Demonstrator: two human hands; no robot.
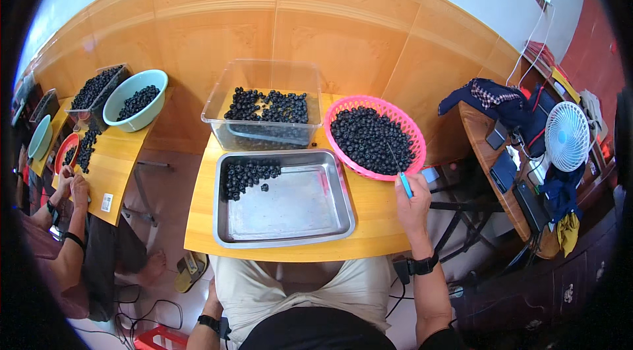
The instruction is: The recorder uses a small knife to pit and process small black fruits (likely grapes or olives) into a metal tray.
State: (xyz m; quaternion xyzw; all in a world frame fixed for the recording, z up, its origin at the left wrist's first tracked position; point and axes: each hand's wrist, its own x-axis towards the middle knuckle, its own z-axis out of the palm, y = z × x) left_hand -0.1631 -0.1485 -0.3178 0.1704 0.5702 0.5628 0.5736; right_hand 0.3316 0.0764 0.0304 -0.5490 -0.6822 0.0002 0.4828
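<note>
My right hand is closed round the light-blue handle of a thin-shafted tool. The shaft slants up over a pink perforated basket filled with small dark round fruit; the tip is hard to make out among them. To its left lies a shallow metal tray, with dark fruit gathered in its upper left corner. Behind the tray, a clear plastic bin holds more of the fruit. My left hand hangs low beside my left thigh, its fingers mostly hidden.
At the left, another person's hands work at a second table with a green bowl, a clear bin and a red plate. On the right, a side table carries a fan, clothes and devices. Cables lie on the floor.
</note>
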